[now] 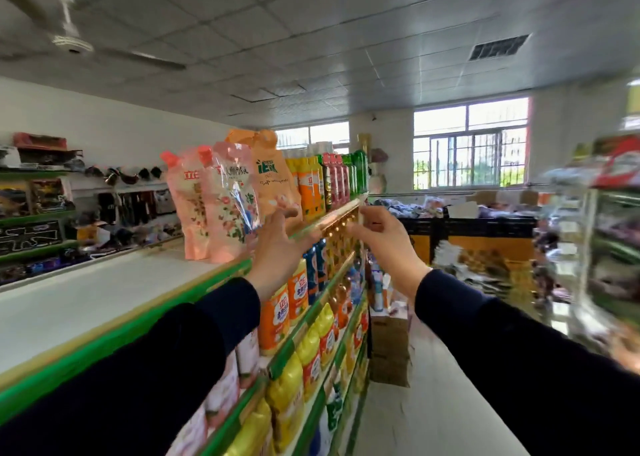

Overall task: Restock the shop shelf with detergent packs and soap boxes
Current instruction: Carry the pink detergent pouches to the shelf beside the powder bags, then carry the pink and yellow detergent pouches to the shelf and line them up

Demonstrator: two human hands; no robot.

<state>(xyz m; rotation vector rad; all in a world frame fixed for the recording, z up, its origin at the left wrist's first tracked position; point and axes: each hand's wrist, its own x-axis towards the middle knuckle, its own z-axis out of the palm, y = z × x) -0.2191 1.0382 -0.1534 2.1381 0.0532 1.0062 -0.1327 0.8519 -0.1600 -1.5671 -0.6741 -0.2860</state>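
Observation:
Two pink flower-printed detergent pouches [194,210] [231,206] stand upright on the white top shelf [104,293], with an orange pouch [273,175] just behind them. My left hand [277,244] is raised at the front edge of that shelf. Its fingers are stretched out and apart beside the base of the nearer pink pouch and hold nothing. My right hand [384,237] hovers to the right at the same height. Its fingers are curled and its fingertips pinched together by the shelf's front rail [341,215]. No soap box is visible in either hand.
Orange, pink and green bottles [325,182] line the far end of the top shelf. Lower tiers hold orange bottles [277,317] and yellow packs [287,396]. A cardboard carton [389,348] stands in the aisle. A blurred rack [595,248] flanks the right.

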